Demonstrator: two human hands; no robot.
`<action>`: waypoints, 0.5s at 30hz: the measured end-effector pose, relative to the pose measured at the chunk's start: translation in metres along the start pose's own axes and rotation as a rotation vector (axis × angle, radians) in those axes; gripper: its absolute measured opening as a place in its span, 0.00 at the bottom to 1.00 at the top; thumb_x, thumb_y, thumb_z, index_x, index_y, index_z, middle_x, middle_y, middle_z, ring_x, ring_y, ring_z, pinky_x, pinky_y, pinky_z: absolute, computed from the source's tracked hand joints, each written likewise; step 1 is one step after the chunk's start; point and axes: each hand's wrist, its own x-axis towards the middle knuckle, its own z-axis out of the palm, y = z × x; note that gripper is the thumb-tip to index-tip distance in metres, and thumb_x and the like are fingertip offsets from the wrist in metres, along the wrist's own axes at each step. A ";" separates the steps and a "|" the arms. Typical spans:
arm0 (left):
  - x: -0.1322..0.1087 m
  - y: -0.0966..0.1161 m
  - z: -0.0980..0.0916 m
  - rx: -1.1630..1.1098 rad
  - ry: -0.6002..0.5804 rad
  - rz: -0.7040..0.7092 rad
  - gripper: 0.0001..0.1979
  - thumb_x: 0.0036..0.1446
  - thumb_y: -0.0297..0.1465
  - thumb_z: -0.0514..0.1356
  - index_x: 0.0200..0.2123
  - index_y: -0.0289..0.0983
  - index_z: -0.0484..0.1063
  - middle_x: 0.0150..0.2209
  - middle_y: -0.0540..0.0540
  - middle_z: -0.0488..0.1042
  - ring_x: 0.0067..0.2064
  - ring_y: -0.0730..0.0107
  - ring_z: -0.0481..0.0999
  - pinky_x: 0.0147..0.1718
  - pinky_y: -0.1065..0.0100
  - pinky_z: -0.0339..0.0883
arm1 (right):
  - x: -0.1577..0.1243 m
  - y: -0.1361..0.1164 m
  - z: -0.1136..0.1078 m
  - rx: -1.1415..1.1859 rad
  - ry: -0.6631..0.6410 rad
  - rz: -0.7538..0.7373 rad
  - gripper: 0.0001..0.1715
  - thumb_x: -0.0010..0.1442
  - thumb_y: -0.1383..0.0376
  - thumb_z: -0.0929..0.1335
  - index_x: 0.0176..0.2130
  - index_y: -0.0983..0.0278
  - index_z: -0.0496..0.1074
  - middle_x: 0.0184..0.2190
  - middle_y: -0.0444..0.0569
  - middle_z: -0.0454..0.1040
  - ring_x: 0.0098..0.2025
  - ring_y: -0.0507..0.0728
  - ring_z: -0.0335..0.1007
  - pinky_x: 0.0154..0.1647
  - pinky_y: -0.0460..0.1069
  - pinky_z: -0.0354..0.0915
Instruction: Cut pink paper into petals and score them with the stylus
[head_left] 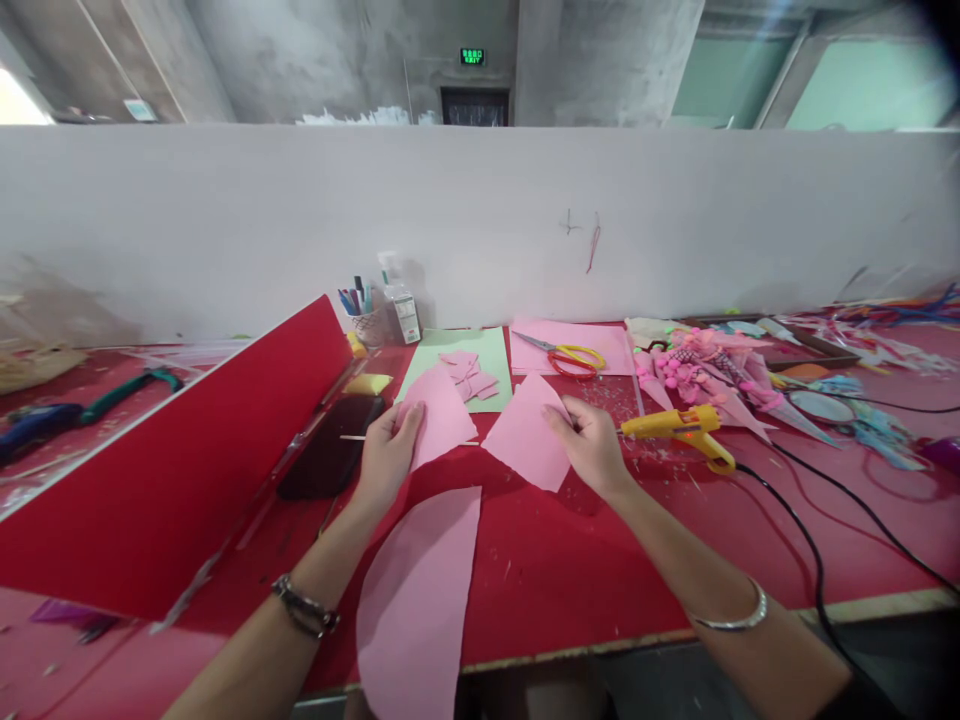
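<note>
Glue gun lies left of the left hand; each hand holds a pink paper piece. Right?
No. Head view: the glue gun lies right of the right hand. The left hand holds one pink piece, the right hand a second pink piece.

Craft workshop: red workbench (600, 560), glue gun (679, 428), scissors (570, 355), pink paper cutouts (525, 435), concrete walls (337, 50).
</note>
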 end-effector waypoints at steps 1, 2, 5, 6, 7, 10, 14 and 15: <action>0.000 -0.001 0.001 -0.008 0.009 0.002 0.13 0.51 0.39 0.54 0.23 0.36 0.62 0.21 0.54 0.59 0.23 0.77 0.56 0.21 0.76 0.53 | -0.001 0.000 0.001 0.013 -0.011 -0.004 0.22 0.56 0.58 0.61 0.19 0.63 0.46 0.17 0.38 0.43 0.20 0.47 0.42 0.20 0.45 0.42; 0.000 -0.001 0.001 -0.017 0.018 0.004 0.12 0.51 0.39 0.53 0.24 0.36 0.63 0.22 0.54 0.60 0.24 0.77 0.57 0.22 0.76 0.54 | -0.002 0.000 0.002 0.028 -0.024 -0.005 0.22 0.56 0.58 0.61 0.19 0.63 0.47 0.17 0.38 0.44 0.20 0.47 0.43 0.21 0.45 0.43; -0.001 -0.003 0.004 -0.041 0.038 0.005 0.11 0.51 0.38 0.53 0.25 0.36 0.63 0.23 0.53 0.62 0.25 0.76 0.60 0.24 0.76 0.57 | -0.004 -0.001 0.004 0.081 -0.075 0.015 0.19 0.56 0.58 0.61 0.19 0.63 0.52 0.17 0.39 0.48 0.21 0.47 0.46 0.20 0.44 0.45; -0.001 -0.004 0.004 -0.048 0.042 0.003 0.11 0.51 0.38 0.53 0.25 0.37 0.63 0.23 0.53 0.63 0.25 0.76 0.60 0.25 0.76 0.58 | -0.005 -0.001 0.004 0.105 -0.094 0.028 0.18 0.57 0.58 0.60 0.20 0.64 0.54 0.17 0.39 0.50 0.21 0.47 0.47 0.20 0.44 0.47; -0.002 -0.005 0.005 -0.055 0.045 -0.001 0.10 0.51 0.38 0.53 0.25 0.37 0.63 0.24 0.53 0.64 0.26 0.76 0.62 0.26 0.76 0.58 | -0.005 -0.002 0.005 0.132 -0.112 0.041 0.18 0.57 0.58 0.60 0.21 0.64 0.57 0.18 0.40 0.52 0.21 0.48 0.49 0.20 0.44 0.48; -0.002 -0.008 0.006 -0.070 0.073 -0.025 0.10 0.52 0.39 0.53 0.29 0.37 0.66 0.29 0.50 0.68 0.31 0.73 0.66 0.30 0.75 0.61 | -0.006 -0.002 0.006 0.227 -0.171 0.102 0.15 0.57 0.58 0.60 0.25 0.65 0.62 0.18 0.40 0.57 0.20 0.48 0.55 0.19 0.43 0.52; -0.003 -0.013 0.006 -0.086 0.169 -0.076 0.17 0.55 0.43 0.51 0.42 0.38 0.66 0.43 0.42 0.69 0.45 0.65 0.68 0.37 0.71 0.63 | -0.005 0.002 0.012 0.360 -0.285 0.223 0.10 0.56 0.59 0.61 0.34 0.65 0.63 0.19 0.39 0.63 0.14 0.47 0.58 0.12 0.42 0.53; -0.003 -0.013 0.006 -0.092 0.178 -0.087 0.19 0.55 0.44 0.50 0.45 0.38 0.64 0.45 0.41 0.68 0.46 0.65 0.68 0.36 0.71 0.64 | -0.005 0.004 0.014 0.394 -0.297 0.240 0.11 0.55 0.60 0.62 0.37 0.65 0.62 0.23 0.41 0.66 0.14 0.47 0.60 0.13 0.42 0.55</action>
